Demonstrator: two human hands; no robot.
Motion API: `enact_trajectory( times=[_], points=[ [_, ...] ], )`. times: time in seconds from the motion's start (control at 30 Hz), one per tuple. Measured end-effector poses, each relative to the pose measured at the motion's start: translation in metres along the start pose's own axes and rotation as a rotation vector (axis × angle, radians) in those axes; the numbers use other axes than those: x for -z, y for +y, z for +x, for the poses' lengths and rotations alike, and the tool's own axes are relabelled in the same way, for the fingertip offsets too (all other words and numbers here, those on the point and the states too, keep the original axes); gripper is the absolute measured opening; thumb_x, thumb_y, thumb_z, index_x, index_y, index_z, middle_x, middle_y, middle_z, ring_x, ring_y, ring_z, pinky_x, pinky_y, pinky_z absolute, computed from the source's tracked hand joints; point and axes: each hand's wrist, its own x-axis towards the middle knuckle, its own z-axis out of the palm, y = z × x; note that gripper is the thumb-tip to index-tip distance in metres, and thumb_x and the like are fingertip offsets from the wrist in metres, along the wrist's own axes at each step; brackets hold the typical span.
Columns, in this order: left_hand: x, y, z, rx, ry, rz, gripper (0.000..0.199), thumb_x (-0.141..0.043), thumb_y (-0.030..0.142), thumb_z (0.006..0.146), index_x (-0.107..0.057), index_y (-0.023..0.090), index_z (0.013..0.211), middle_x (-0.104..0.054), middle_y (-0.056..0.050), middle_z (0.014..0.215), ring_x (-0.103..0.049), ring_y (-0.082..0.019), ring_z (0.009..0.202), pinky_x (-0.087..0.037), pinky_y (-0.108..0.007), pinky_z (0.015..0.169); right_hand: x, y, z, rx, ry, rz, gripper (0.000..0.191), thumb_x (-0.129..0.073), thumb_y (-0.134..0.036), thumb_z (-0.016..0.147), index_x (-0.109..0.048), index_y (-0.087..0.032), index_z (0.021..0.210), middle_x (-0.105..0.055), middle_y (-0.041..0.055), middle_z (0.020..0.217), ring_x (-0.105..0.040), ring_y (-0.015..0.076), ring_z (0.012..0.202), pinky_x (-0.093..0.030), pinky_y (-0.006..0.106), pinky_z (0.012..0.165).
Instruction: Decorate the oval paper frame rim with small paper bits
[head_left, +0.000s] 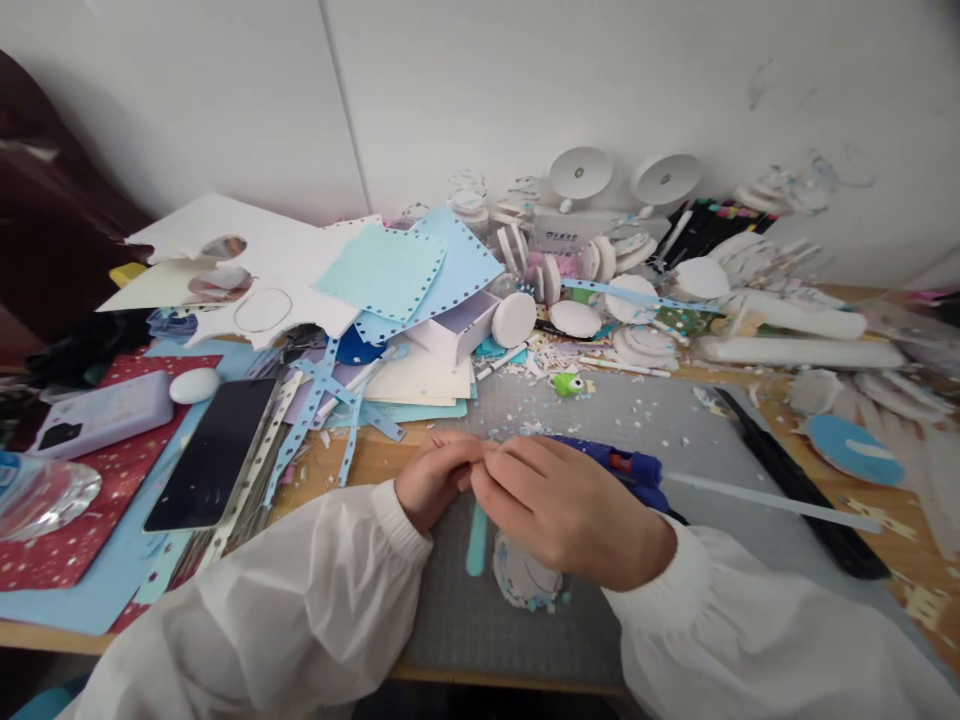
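Both hands meet fingertip to fingertip above the grey cutting mat (450, 630). My left hand (441, 478) is closed around the upper end of a turquoise strip (477, 540), whose lower end hangs free. My right hand (562, 505) is closed in a pinch against it; what its fingers hold is hidden. Below my right hand a round white disc (526, 572) with small blue and white bits round its edge lies on the mat. A blue glue gun (622, 462) is partly covered behind my right hand.
Left are a dark phone (212, 455), a lilac phone (105, 415) and a clear bottle (49, 495). Paper sheets (382, 270), an open box (459, 328) and white discs (575, 319) crowd the back. A black paper trimmer arm (802, 485) and pale strip (772, 500) lie right.
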Motion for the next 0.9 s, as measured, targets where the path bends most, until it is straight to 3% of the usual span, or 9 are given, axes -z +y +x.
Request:
enact_trajectory(
  times=[0.1, 0.17, 0.3, 0.37, 0.47, 0.53, 0.7, 0.9],
  points=[
    [-0.004, 0.004, -0.002, 0.032, -0.087, 0.024, 0.046, -0.059, 0.037, 0.076, -0.041, 0.015, 0.04, -0.035, 0.004, 0.038, -0.029, -0.006, 0.04, -0.024, -0.024, 0.044, 0.003, 0.001, -0.014, -0.017, 0.059, 0.02, 0.021, -0.043, -0.009, 0.087, -0.064, -0.01, 0.084, -0.062, 0.0082, 0.07, -0.053, 0.0173, 0.064, -0.046, 0.032, 0.058],
    [-0.006, 0.007, -0.005, 0.04, -0.156, 0.086, 0.047, -0.053, 0.043, 0.082, -0.05, 0.013, 0.044, -0.037, 0.004, 0.038, -0.03, -0.007, 0.039, -0.023, -0.024, 0.044, 0.008, 0.005, -0.027, -0.089, 0.108, 0.094, 0.02, -0.043, -0.01, 0.087, -0.062, -0.012, 0.092, -0.063, 0.0077, 0.074, -0.056, 0.0169, 0.067, -0.049, 0.031, 0.059],
    [-0.009, 0.015, -0.011, -0.122, -0.261, 0.304, 0.046, -0.046, 0.048, 0.086, -0.068, 0.01, 0.073, -0.048, 0.0, 0.052, -0.042, -0.011, 0.05, -0.032, -0.025, 0.052, 0.016, 0.014, -0.053, -0.255, 0.251, 0.187, 0.027, -0.056, -0.006, 0.078, -0.058, -0.018, 0.102, -0.062, 0.0046, 0.081, -0.059, 0.0144, 0.072, -0.053, 0.028, 0.064],
    [-0.012, 0.019, -0.014, -0.28, -0.346, 0.465, 0.045, -0.055, 0.052, 0.079, -0.066, 0.01, 0.092, -0.056, -0.005, 0.07, -0.051, -0.016, 0.065, -0.038, -0.028, 0.061, 0.016, 0.015, -0.062, -0.296, 0.342, 0.18, 0.032, -0.057, -0.003, 0.076, -0.057, -0.018, 0.104, -0.061, 0.0039, 0.079, -0.059, 0.0134, 0.07, -0.054, 0.027, 0.063],
    [-0.018, 0.02, -0.019, -0.524, -0.448, 0.718, 0.07, -0.071, 0.059, 0.058, -0.057, 0.013, 0.109, -0.06, -0.011, 0.095, -0.054, -0.024, 0.086, -0.04, -0.036, 0.079, 0.011, 0.01, -0.07, -0.299, 0.403, 0.231, 0.029, -0.056, -0.004, 0.077, -0.057, -0.016, 0.103, -0.061, 0.0033, 0.079, -0.061, 0.0133, 0.072, -0.055, 0.027, 0.064],
    [-0.022, 0.018, -0.022, -0.612, -0.48, 0.86, 0.081, -0.075, 0.061, 0.049, -0.053, 0.014, 0.112, -0.06, -0.013, 0.102, -0.053, -0.026, 0.09, -0.038, -0.039, 0.083, 0.007, 0.005, -0.072, -0.268, 0.4, 0.285, 0.028, -0.056, -0.003, 0.076, -0.058, -0.014, 0.102, -0.061, 0.0038, 0.079, -0.061, 0.0129, 0.073, -0.056, 0.026, 0.065],
    [-0.022, 0.016, -0.021, -0.566, -0.496, 1.132, 0.067, -0.073, 0.057, 0.055, -0.058, 0.016, 0.105, -0.063, -0.01, 0.092, -0.052, -0.026, 0.084, -0.036, -0.038, 0.077, 0.001, -0.002, -0.072, -0.402, 0.528, 0.429, 0.034, -0.057, 0.002, 0.072, -0.058, -0.014, 0.103, -0.06, 0.0044, 0.079, -0.06, 0.0119, 0.067, -0.054, 0.026, 0.061],
    [-0.003, 0.025, -0.018, -0.525, -0.381, 1.057, 0.059, -0.076, 0.046, 0.054, -0.056, 0.017, 0.101, -0.062, -0.007, 0.088, -0.053, -0.023, 0.082, -0.036, -0.035, 0.075, 0.0, -0.012, -0.074, -0.641, 0.643, 0.562, 0.041, -0.06, 0.003, 0.068, -0.06, -0.019, 0.102, -0.06, 0.0011, 0.074, -0.058, 0.0128, 0.064, -0.053, 0.032, 0.061]
  ],
)
